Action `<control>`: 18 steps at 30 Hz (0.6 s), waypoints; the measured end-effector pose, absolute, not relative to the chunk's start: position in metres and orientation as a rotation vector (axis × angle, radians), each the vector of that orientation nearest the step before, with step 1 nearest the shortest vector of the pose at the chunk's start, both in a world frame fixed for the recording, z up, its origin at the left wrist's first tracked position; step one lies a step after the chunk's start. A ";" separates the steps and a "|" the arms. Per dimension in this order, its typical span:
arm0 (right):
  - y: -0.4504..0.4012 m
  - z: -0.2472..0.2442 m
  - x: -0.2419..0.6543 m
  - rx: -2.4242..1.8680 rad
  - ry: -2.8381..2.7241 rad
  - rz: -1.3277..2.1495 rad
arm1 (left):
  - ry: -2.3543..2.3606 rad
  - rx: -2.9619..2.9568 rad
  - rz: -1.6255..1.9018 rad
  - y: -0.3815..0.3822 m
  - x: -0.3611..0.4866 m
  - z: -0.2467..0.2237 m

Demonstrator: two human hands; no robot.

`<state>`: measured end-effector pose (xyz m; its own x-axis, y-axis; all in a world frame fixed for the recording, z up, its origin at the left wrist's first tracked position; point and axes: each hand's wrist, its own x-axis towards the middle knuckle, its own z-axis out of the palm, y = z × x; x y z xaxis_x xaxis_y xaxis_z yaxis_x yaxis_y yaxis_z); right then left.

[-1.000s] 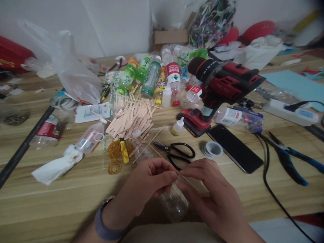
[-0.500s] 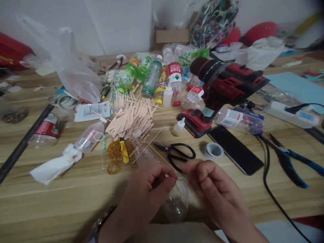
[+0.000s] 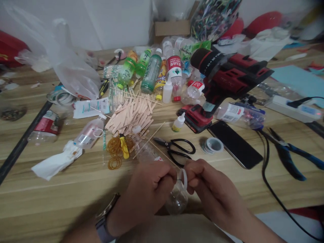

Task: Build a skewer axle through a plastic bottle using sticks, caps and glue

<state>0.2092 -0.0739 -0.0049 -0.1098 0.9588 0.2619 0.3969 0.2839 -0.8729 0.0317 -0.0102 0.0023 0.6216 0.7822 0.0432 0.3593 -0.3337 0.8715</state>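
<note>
Both my hands are closed around the top of a clear plastic bottle piece at the table's front edge. A thin dark strand crosses its neck, and a white plastic ring stands beside that. My left hand, a watch on its wrist, pinches at the strand's left end. On the other side my right hand is pinched shut close to the ring; its fingers hide what is between them. Just beyond lie black-handled scissors and thin wooden sticks. A small spool stands right of the scissors.
A red and black cordless drill stands at the right, near a phone and pliers with a cable. Flat wooden sticks, rubber bands and several bottles cover the middle. A glue bottle stands among them.
My hands have drawn closer to the bottle's neck, the right one moving left toward the ring. The ring now shows upright between them. The view has shifted slightly.
</note>
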 end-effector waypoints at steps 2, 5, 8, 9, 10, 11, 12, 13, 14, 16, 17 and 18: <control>-0.074 -0.004 0.209 -1.254 -1.701 0.792 | 0.895 1.883 0.595 -0.011 0.032 0.003; -0.074 -0.003 0.209 -1.254 -1.727 0.762 | 0.882 1.814 0.605 -0.011 0.032 0.005; -0.073 -0.003 0.208 -1.240 -1.750 0.712 | 0.883 1.791 0.616 -0.010 0.033 0.006; -0.073 -0.004 0.208 -1.235 -1.755 0.697 | 0.886 1.793 0.620 -0.010 0.033 0.005; -0.073 -0.005 0.208 -1.234 -1.756 0.688 | 0.886 1.799 0.624 -0.010 0.033 0.004; -0.073 -0.007 0.208 -1.236 -1.756 0.684 | 0.881 1.809 0.631 -0.010 0.033 0.003; -0.072 -0.008 0.208 -1.235 -1.755 0.678 | 0.874 1.819 0.641 -0.009 0.033 0.002; -0.072 -0.010 0.208 -1.232 -1.760 0.671 | 0.867 1.826 0.645 -0.008 0.033 0.001; -0.071 -0.011 0.208 -1.224 -1.770 0.658 | 0.861 1.830 0.645 -0.007 0.034 0.001; -0.069 -0.013 0.209 -1.173 -1.827 0.598 | 0.855 1.836 0.628 -0.004 0.033 0.002; -0.067 -0.013 0.210 -1.125 -1.882 0.542 | 0.858 1.844 0.600 -0.002 0.033 0.004; -0.066 -0.013 0.212 -1.072 -1.955 0.457 | 0.865 1.858 0.562 0.000 0.032 0.006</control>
<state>0.2121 -0.0658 -0.0125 -0.2821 0.8199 0.4981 0.5140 0.5676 -0.6432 0.0316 0.0002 0.0061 0.6405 0.7679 0.0067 0.3185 -0.2736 0.9076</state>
